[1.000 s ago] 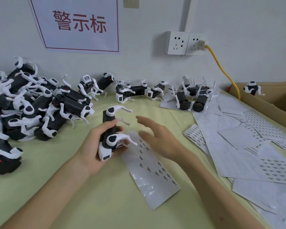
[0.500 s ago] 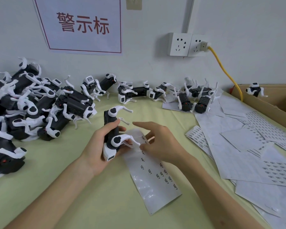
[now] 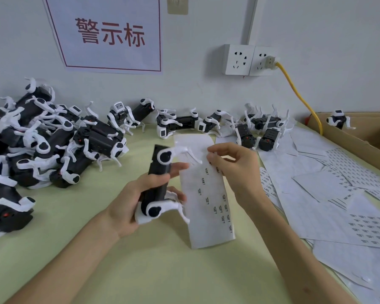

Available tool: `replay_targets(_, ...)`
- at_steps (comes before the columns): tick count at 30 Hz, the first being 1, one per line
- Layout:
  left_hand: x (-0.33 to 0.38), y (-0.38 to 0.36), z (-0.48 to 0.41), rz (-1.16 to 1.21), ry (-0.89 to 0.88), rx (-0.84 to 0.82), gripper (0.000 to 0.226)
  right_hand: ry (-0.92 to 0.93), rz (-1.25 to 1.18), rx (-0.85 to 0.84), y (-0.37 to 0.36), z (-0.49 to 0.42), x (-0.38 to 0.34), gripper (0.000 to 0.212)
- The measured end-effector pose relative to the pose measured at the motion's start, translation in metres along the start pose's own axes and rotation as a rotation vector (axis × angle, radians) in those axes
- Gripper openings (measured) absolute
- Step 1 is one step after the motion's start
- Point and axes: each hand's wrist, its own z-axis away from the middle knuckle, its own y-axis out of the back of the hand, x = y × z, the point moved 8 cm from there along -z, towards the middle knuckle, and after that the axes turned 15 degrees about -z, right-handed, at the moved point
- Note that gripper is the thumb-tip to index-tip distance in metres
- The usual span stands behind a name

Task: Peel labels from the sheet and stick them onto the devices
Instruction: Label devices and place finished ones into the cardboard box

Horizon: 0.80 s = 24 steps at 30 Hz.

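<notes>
My left hand point(image 3: 127, 207) grips a black and white robot-dog device point(image 3: 156, 185) upright above the green table point(image 3: 75, 227); its fingertips also pinch the left edge of a long white label sheet point(image 3: 206, 200). The sheet is lifted off the table and carries several small black-printed labels. My right hand point(image 3: 235, 165) is at the sheet's upper right part, fingers curled, thumb and forefinger pinching at the sheet where a label sits. The label itself is too small to make out.
A heap of the same devices point(image 3: 42, 145) fills the left. More devices point(image 3: 206, 126) line the wall. Used label sheets point(image 3: 329, 194) cover the right side. A cardboard box point(image 3: 364, 137) holds one device at far right. A yellow cable point(image 3: 298, 97) hangs from the wall socket.
The label sheet has been lifted from the table and now stands up between both hands. My right hand went from hovering open to pinching at the sheet. The device is raised a little.
</notes>
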Motion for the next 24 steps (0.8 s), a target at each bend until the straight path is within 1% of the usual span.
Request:
replay_targets(1, 0.002, -0.01, 0.003, 0.019, -0.012, -0.128, 0.054, -0.014, -0.037, -0.006, -0.001, 0.001, 0.001, 0.024)
replay_targets(2, 0.004, -0.02, 0.007, 0.027, -0.027, -0.256, 0.049, -0.033, -0.068, -0.018, -0.004, 0.001, 0.003, 0.025)
replay_targets(3, 0.006, -0.028, 0.011, 0.016, -0.032, -0.342, 0.042, -0.052, -0.082, -0.034, -0.007, 0.002, 0.006, 0.024)
replay_targets(4, 0.005, -0.032, 0.013, -0.011, -0.014, -0.362, 0.04, -0.064, -0.072, -0.045, -0.009, 0.003, 0.008, 0.022)
replay_targets(5, 0.003, -0.033, 0.013, -0.038, 0.015, -0.334, 0.043, -0.068, -0.053, -0.053, -0.011, 0.004, 0.009, 0.02)
replay_targets(7, -0.002, -0.025, 0.01, -0.068, 0.075, -0.213, 0.057, -0.068, -0.054, -0.061, -0.012, 0.004, 0.01, 0.02)
replay_targets(9, -0.002, -0.022, 0.011, -0.071, 0.09, -0.176, 0.065, -0.057, -0.057, -0.067, -0.012, 0.005, 0.01, 0.022)
replay_targets(11, 0.001, -0.026, 0.013, -0.076, 0.064, -0.214, 0.06, -0.022, 0.004, -0.06, -0.013, 0.006, 0.008, 0.022)
replay_targets(13, 0.004, -0.026, 0.014, -0.069, 0.053, -0.221, 0.057, -0.011, 0.013, -0.057, -0.015, 0.007, 0.007, 0.02)
replay_targets(17, 0.0, -0.022, 0.01, -0.043, 0.078, -0.133, 0.053, -0.052, 0.019, -0.082, -0.013, 0.006, 0.008, 0.019)
replay_targets(19, 0.003, -0.017, 0.008, -0.021, 0.053, -0.076, 0.06, -0.045, 0.071, -0.097, -0.011, 0.004, 0.005, 0.021)
replay_targets(21, 0.006, -0.011, 0.007, -0.021, 0.022, -0.032, 0.067, -0.015, 0.139, -0.166, -0.013, 0.002, 0.002, 0.022)
replay_targets(24, 0.008, -0.007, 0.006, -0.02, 0.01, -0.014, 0.066, 0.038, 0.194, -0.246, -0.019, 0.004, -0.002, 0.024)
